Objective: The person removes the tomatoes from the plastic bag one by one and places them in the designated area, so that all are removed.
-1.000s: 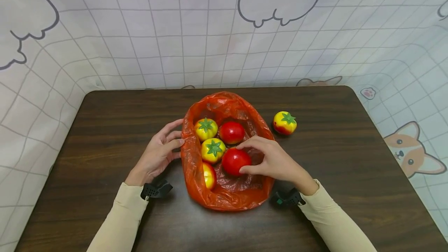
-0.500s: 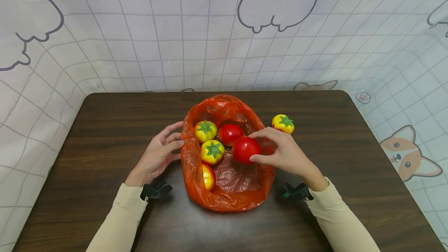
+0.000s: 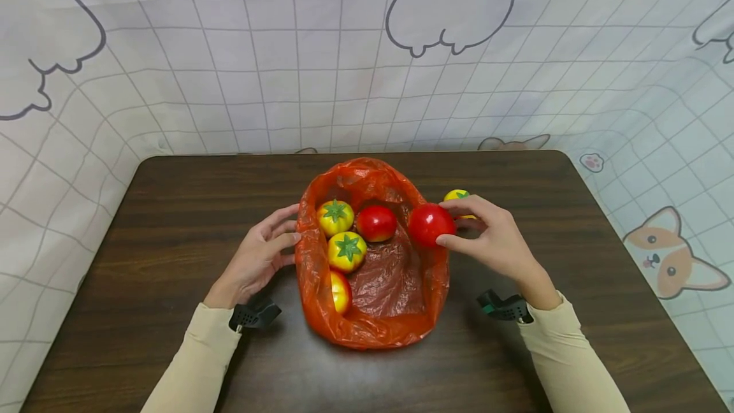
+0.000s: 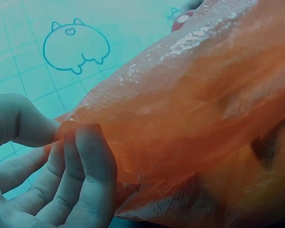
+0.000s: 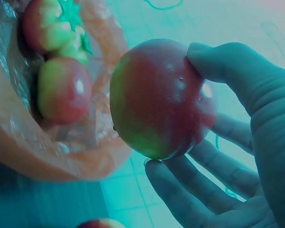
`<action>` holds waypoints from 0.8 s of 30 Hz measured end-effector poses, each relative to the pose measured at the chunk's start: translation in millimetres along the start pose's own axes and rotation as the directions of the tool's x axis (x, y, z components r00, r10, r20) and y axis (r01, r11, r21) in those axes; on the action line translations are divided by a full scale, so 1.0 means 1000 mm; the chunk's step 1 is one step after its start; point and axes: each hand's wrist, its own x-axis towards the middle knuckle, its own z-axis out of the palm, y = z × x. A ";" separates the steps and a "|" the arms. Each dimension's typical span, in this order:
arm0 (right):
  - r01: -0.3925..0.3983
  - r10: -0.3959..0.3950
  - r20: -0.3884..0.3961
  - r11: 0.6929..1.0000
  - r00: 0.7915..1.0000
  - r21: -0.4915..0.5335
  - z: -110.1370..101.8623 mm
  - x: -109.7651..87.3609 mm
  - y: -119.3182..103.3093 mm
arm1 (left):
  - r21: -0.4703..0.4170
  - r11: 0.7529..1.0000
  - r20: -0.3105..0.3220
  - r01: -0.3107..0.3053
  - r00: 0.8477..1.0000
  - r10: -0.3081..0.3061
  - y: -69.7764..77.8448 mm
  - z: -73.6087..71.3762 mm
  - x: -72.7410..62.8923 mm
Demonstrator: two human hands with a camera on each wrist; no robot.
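Note:
In the head view, my right hand (image 3: 496, 238) holds a shiny red tomato (image 3: 431, 225) between thumb and fingers, above the right rim of the red plastic bag (image 3: 373, 336). The right wrist view shows that tomato (image 5: 161, 99) red with a yellow-green side. My left hand (image 3: 258, 257) is at the bag's left wall; in the left wrist view its thumb and fingers pinch the plastic film (image 4: 156, 137). Inside the open bag lie a red tomato (image 3: 376, 223), two yellow tomatoes with green leafy tops (image 3: 346, 252), and a red-and-yellow one (image 3: 341, 292) partly hidden by the bag wall.
Another yellow tomato (image 3: 457, 195) lies on the dark wooden table (image 3: 189, 209) right of the bag, mostly hidden behind my right hand. A white gridded cloth (image 3: 321, 81) with cartoon dogs hangs behind the table and along its sides.
My right hand has lifted the red tomato from inside the bag and carried it up and right to the rim. The left hand stays at the bag's left side.

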 end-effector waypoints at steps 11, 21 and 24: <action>-0.035 0.036 -0.123 0.999 0.992 0.007 -0.020 -0.004 0.012 | -0.010 1.000 0.007 -0.009 1.000 0.009 -0.002 -0.001 -0.001; -0.085 0.090 -0.225 0.996 0.970 0.032 -0.032 -0.006 0.030 | -0.024 1.000 0.006 -0.013 1.000 0.013 -0.004 -0.001 0.000; -0.109 0.112 -0.249 0.994 0.962 0.028 -0.035 -0.007 0.035 | -0.024 1.000 0.006 -0.016 1.000 0.016 -0.004 0.000 0.000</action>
